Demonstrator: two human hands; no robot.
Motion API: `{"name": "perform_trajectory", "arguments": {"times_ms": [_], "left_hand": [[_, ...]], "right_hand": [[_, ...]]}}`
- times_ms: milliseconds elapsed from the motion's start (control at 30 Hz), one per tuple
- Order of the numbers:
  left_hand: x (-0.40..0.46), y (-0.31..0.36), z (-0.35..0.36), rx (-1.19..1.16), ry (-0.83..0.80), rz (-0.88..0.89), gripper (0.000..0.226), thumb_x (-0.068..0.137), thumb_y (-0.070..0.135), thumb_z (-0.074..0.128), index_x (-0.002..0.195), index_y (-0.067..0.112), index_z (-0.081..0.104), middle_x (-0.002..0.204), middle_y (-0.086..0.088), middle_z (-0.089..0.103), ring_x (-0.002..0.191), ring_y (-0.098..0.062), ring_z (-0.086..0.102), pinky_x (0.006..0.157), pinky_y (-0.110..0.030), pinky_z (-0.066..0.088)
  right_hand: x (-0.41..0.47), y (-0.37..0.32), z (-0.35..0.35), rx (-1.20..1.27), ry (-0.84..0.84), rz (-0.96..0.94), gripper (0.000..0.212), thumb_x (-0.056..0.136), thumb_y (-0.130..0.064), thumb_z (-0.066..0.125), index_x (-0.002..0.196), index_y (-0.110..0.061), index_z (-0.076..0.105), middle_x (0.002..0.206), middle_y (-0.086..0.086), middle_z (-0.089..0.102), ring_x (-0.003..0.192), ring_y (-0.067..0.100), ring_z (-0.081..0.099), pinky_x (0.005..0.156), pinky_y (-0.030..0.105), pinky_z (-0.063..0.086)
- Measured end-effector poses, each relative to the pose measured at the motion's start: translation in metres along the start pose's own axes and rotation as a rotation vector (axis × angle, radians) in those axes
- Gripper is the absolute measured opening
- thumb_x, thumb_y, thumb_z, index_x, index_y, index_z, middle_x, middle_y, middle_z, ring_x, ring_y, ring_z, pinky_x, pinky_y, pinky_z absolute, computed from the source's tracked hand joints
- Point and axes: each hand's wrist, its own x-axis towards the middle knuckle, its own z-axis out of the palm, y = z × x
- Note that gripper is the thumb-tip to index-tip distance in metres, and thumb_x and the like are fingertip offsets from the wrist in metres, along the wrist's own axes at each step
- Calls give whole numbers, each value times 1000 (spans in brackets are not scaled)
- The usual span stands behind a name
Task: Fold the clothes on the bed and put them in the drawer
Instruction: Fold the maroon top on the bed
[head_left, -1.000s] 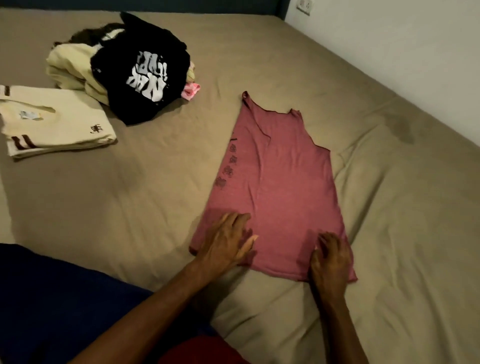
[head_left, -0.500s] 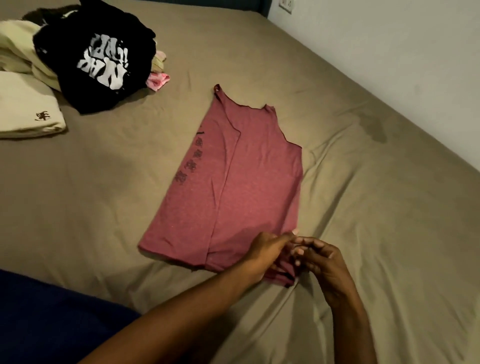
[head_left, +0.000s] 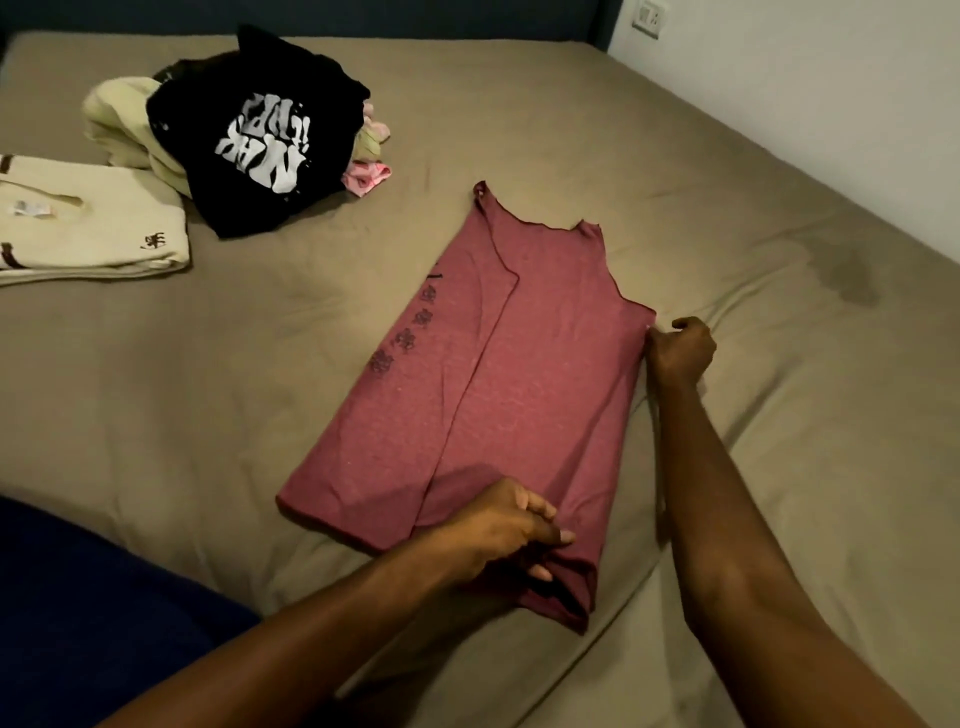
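Maroon tank top, faded illegible print; left hand pinches hem, right hand grips side edge; black shirt, white lettering unreadable

Lighting: dim, warm, indoor. Soft shadows under forearms and beside clothes on bed. Slight softness overall; wide-angle bowing at frame edges. No glare.
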Motion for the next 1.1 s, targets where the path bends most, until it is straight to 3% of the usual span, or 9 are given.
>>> {"name": "perform_trajectory", "arguments": {"times_ms": [133, 267, 367, 500, 633, 767, 900, 1000, 1100], "left_hand": [[-1, -1, -6, 8, -10, -22, 17, 89, 4, 75, 79, 12, 65, 66, 5, 61, 59, -9, 63, 59, -27, 62], [-10, -4, -12, -58, 56, -22, 14, 89, 4, 75, 85, 14, 66, 74, 0, 61, 59, -9, 60, 52, -24, 57], [-20, -4, -15, -58, 93, -34, 15, 88, 7, 77, 88, 17, 65, 74, -1, 63, 51, -12, 63, 45, -24, 53], [-37, 3, -24, -85, 74, 29, 20, 90, 2, 74, 79, 17, 66, 61, 9, 65, 55, -8, 63, 57, -27, 60], [-62, 6, -50, -96, 156, 91, 19, 87, -7, 72, 83, 11, 66, 62, 3, 67, 55, -10, 67, 55, -24, 60], [-76, 1, -89, -30, 296, 65, 18, 81, -5, 80, 86, 8, 69, 71, -7, 71, 58, -15, 68, 53, -26, 59], [-76, -18, -117, 6, 396, 34, 16, 85, -12, 70, 92, 2, 68, 73, -12, 74, 57, -19, 70, 52, -29, 58], [-78, -28, -119, -96, 382, 32, 14, 86, -15, 66, 94, -4, 65, 74, -20, 72, 58, -24, 71, 49, -30, 58], [-81, -30, -119, -153, 368, 62, 14, 85, -16, 68, 96, -8, 64, 69, -21, 70, 56, -23, 70, 48, -29, 57]], "right_hand": [[36, 4, 14, -66, -75, 52, 42, 68, -34, 80, 91, 0, 72, 95, 20, 74, 86, 35, 73, 63, 31, 47], [36, -13, 21, -12, 16, 50, 35, 74, -32, 75, 91, -2, 76, 91, 17, 74, 82, 33, 71, 72, 39, 56], [25, -26, 26, 71, 34, 33, 28, 78, -28, 74, 81, -1, 71, 76, 11, 64, 70, 27, 61, 64, 38, 50], [18, -53, 40, 253, -1, -56, 22, 75, -32, 71, 71, -11, 68, 70, 4, 64, 64, 21, 60, 68, 38, 54], [11, -91, 78, 366, -130, -140, 13, 75, -28, 71, 65, -21, 67, 66, -3, 66, 63, 14, 61, 69, 39, 57], [-23, -113, 125, 203, -288, -239, 12, 83, -21, 66, 88, -11, 68, 86, 7, 70, 79, 27, 67, 74, 45, 59], [-78, -91, 116, 16, -271, -363, 19, 94, -15, 55, 105, -2, 63, 102, 16, 66, 92, 33, 64, 74, 34, 48], [-137, -43, 85, -151, -257, -540, 42, 100, -32, 48, 124, 0, 61, 123, 25, 62, 111, 42, 60, 94, 44, 49], [-210, 11, 47, -385, -273, -654, 65, 106, -50, 35, 153, -6, 43, 157, 22, 42, 144, 38, 40, 118, 47, 36]]}}
